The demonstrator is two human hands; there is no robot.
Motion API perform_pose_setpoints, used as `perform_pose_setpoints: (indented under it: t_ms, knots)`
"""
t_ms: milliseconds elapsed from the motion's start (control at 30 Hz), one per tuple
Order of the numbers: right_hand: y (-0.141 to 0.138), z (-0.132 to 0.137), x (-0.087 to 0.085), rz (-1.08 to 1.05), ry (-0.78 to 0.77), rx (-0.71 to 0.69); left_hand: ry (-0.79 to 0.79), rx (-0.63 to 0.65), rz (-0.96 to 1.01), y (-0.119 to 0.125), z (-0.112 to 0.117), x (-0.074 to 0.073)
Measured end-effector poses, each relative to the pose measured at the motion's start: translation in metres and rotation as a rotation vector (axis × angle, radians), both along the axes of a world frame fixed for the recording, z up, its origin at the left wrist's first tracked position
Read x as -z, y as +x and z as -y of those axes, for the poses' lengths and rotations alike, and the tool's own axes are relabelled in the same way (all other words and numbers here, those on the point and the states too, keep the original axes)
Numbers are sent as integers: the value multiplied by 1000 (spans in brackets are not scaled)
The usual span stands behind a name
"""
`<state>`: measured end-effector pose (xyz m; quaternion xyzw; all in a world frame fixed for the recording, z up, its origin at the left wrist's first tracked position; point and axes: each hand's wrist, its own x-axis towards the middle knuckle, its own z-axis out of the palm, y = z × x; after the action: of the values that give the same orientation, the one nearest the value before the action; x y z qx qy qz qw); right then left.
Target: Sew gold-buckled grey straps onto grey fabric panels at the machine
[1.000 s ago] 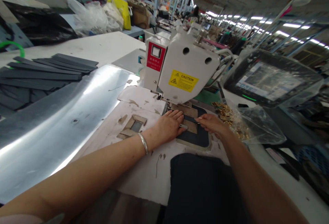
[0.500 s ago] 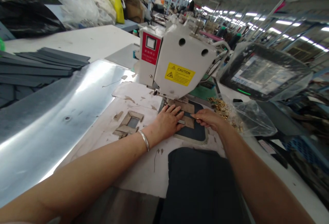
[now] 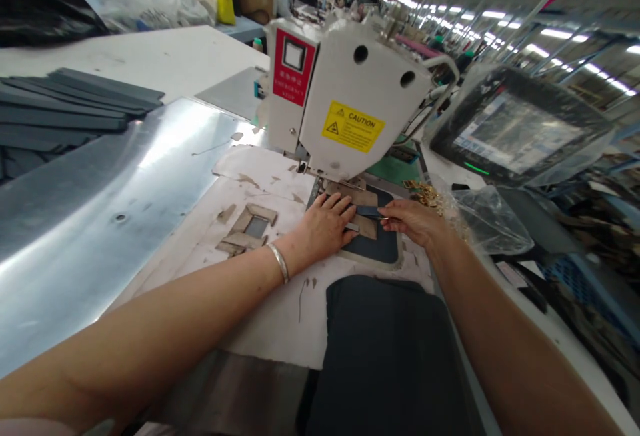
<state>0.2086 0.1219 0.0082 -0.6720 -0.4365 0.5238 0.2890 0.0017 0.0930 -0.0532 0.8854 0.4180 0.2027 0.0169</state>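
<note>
My left hand point(image 3: 325, 226) lies flat, fingers stretched out, on the tan template point(image 3: 361, 195) under the white sewing machine head point(image 3: 345, 99). A silver bangle point(image 3: 279, 261) circles that wrist. My right hand point(image 3: 413, 221) pinches the end of a narrow dark strip point(image 3: 369, 211) that lies across the template toward my left fingertips. A small metal piece point(image 3: 352, 227) sits at my left fingers. Below them lies the dark panel in its frame point(image 3: 383, 249).
A stack of dark strips point(image 3: 65, 113) lies at the far left beside a shiny metal plate point(image 3: 100, 196). A plastic bag of gold hardware point(image 3: 450, 206) and a wrapped control screen point(image 3: 520, 133) stand to the right. Dark material point(image 3: 385, 349) lies near me. Bags crowd the back.
The camera has drawn closer and dipped. My right hand now holds a dark strip over the template; my left hand has stayed flat in place.
</note>
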Motion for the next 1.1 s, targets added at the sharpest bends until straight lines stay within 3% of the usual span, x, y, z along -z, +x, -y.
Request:
perform_pose_setpoints:
  t_ms: [200,1100]
  knots:
    - [7,0,13,-53,15,46,-34,-13,-14,0,1,-3]
    - [-5,7,7,-49,-10,161,18,-15,-41,0,0,0]
